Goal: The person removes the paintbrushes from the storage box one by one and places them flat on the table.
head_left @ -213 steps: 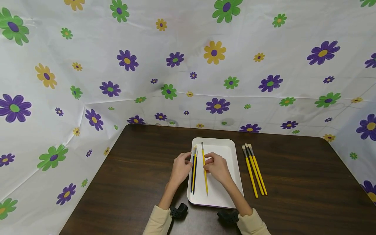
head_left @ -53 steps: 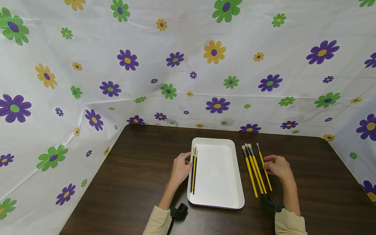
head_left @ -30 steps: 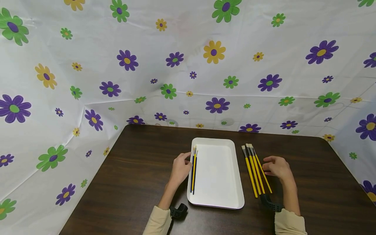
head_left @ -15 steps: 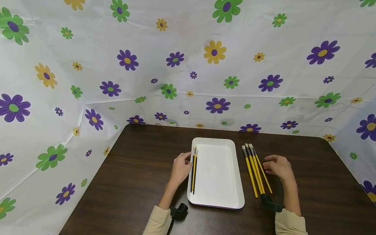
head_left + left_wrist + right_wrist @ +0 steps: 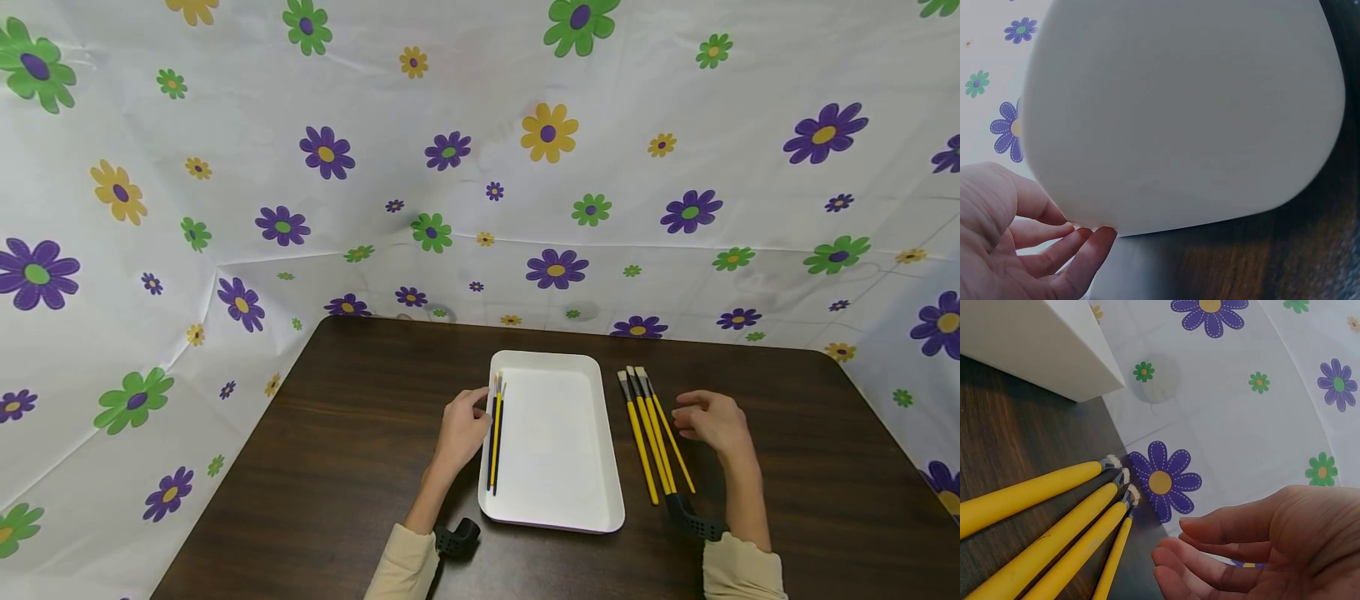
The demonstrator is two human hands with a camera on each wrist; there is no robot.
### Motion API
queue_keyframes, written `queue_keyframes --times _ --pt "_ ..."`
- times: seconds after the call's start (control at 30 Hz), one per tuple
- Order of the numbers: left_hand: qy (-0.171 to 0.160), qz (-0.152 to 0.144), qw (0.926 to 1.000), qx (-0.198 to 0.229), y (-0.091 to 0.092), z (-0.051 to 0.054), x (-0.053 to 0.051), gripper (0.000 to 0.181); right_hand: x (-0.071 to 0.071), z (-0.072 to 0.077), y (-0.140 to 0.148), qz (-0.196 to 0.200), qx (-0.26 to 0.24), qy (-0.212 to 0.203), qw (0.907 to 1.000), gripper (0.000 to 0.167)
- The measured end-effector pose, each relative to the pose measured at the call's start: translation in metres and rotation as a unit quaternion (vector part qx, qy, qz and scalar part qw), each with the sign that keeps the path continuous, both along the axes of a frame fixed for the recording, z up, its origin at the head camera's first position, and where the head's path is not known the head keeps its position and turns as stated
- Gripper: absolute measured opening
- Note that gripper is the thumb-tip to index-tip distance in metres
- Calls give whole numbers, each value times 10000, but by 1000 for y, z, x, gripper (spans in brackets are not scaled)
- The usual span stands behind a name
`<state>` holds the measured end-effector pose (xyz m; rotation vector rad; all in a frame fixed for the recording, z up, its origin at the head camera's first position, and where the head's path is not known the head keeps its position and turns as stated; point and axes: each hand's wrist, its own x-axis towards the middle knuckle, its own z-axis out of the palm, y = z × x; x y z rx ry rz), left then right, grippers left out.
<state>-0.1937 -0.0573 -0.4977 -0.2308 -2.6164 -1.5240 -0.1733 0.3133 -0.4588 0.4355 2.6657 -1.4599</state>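
Shifted since earlier, our thin yellow brush [image 5: 674, 446] is now lying to the right of the white tray [image 5: 555, 458] instead of inside it. Our left hand [image 5: 462, 427] is pinching the tray's left rim between thumb and bent fingertips. Right of the tray, our right hand [image 5: 716, 425] is hovering with thumb and fingers loosely apart, just beside the thin brush. Three thicker yellow brushes [image 5: 651, 437] are lying between that brush and the tray. Along the tray's inner left wall, slim brushes [image 5: 496, 433], one yellow and two dark, are resting. Beyond the tray's far edge, a flowered cloth [image 5: 375, 100] is hanging.
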Motion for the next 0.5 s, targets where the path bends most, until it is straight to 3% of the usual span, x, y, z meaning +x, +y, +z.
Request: queue_keyframes --times 0.5 --pt "-9 15 10000 -19 1 1 0 41 9 17 -10 167 229 411 9988 40"
